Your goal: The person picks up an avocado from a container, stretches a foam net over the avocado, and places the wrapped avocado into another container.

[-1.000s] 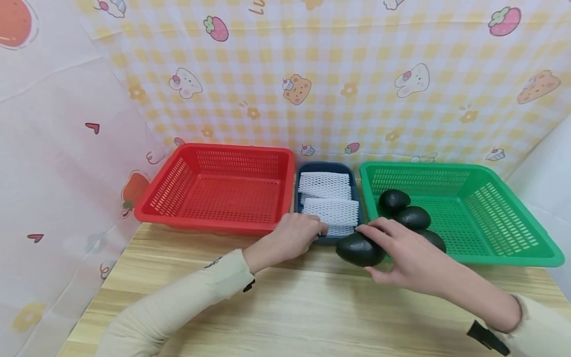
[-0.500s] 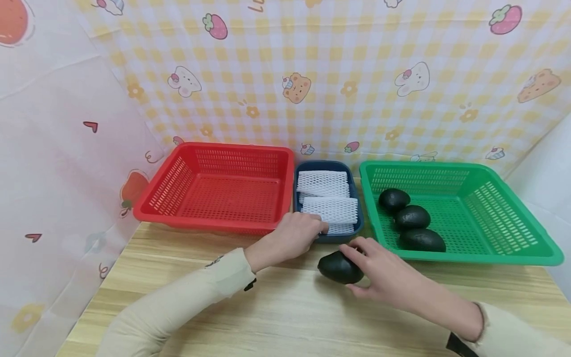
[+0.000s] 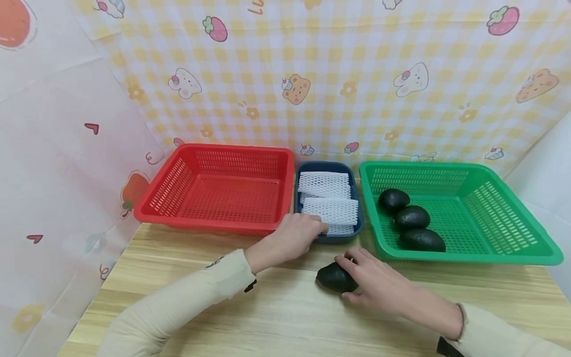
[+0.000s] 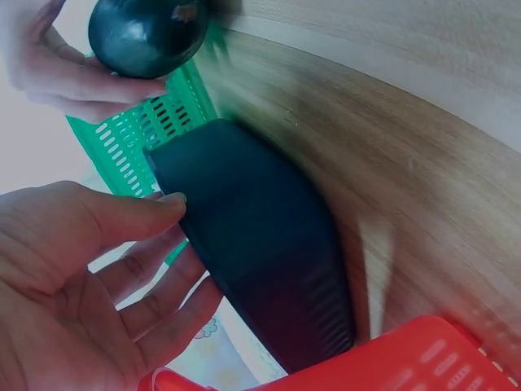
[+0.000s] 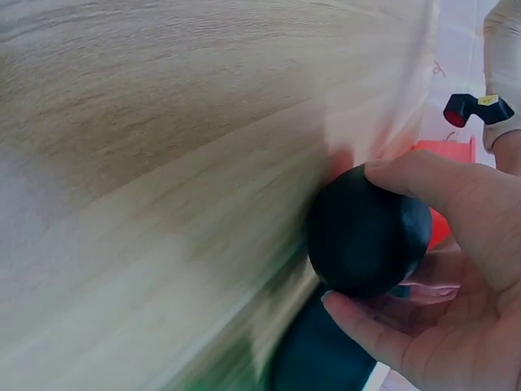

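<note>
A dark avocado [image 3: 334, 277] is pinched between the thumb and fingers of my right hand [image 3: 379, 281], low at the wooden table [image 3: 276, 317] (touching or not, I can't tell), before the navy bin [image 3: 336, 239] whose rim my left hand [image 3: 298, 236] grips, near white foam nets [image 3: 330, 211].
</note>
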Demonstrator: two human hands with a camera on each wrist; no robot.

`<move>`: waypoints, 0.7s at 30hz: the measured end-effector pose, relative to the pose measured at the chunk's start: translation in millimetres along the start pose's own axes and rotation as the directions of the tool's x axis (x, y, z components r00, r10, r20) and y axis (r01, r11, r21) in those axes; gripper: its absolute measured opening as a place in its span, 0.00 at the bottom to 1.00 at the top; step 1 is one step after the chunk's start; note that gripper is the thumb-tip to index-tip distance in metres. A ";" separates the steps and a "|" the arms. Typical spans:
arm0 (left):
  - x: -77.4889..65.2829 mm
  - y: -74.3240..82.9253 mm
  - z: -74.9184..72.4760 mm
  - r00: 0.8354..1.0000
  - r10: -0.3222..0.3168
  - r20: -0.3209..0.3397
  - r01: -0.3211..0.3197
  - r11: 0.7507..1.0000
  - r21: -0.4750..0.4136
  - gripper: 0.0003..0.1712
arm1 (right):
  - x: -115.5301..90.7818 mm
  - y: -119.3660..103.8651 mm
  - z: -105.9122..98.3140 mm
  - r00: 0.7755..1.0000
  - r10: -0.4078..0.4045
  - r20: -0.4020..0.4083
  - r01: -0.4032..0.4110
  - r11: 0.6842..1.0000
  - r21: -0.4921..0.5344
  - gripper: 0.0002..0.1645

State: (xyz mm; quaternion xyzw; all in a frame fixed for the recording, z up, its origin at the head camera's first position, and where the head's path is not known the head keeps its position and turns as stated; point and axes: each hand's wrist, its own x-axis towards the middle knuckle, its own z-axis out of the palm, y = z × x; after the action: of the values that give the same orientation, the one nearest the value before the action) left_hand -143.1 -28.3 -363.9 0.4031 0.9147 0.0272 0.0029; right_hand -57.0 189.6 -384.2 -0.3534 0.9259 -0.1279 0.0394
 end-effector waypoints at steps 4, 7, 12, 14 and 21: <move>0.1 -0.3 1.1 1.000 0.004 -0.008 -0.004 1.000 -0.006 0.15 | 0.7 3.1 1.5 0.999 0.016 0.037 -0.016 1.000 0.001 0.40; 0.7 -1.5 1.0 1.000 -0.001 -0.009 0.001 1.000 -0.016 0.14 | 2.0 5.0 1.0 0.998 0.015 0.055 -0.015 1.000 -0.001 0.40; 2.7 -4.3 -1.4 1.000 0.003 0.014 -0.002 0.998 -0.069 0.13 | 3.7 5.5 -1.5 0.997 0.016 0.078 -0.016 1.000 -0.005 0.40; 3.4 -6.4 -3.6 0.999 0.000 0.039 0.005 0.992 -0.127 0.14 | 3.9 4.9 -2.5 0.996 0.017 0.086 -0.017 1.000 -0.002 0.40; 8.4 -8.5 -13.2 0.998 -0.054 0.034 0.061 0.958 -0.279 0.21 | 4.0 4.1 -2.3 0.996 0.015 0.084 -0.015 1.000 0.000 0.40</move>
State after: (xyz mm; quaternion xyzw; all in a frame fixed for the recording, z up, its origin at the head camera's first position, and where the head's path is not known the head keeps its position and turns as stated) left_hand -155.4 -28.5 -351.1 0.3722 0.9129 0.1508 0.0727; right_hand -63.0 190.3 -383.0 -0.3514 0.9260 -0.1128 0.0792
